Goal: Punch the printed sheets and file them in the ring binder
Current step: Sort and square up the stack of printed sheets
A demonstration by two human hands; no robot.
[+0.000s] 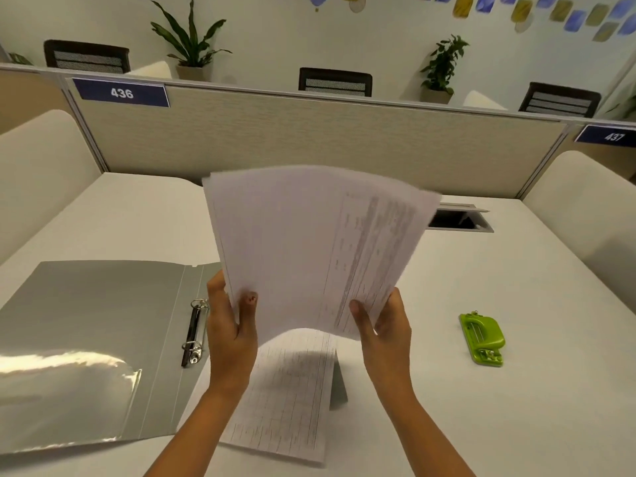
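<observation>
A stack of printed sheets (309, 242) is held up above the desk, fanned and blurred. My left hand (232, 328) grips its lower left corner, and my right hand (385, 325) grips its lower right corner. More printed sheets (289, 390) lie flat on the desk beneath my hands. The grey ring binder (93, 339) lies open to the left, its metal rings (194, 330) just left of my left hand. A green hole punch (483, 339) sits on the desk to the right, apart from both hands.
The white desk (481, 425) is bounded at the back by a beige partition (309, 139) with labels 436 and 437. A cable port (457, 220) opens behind the sheets. Cream side dividers stand left and right.
</observation>
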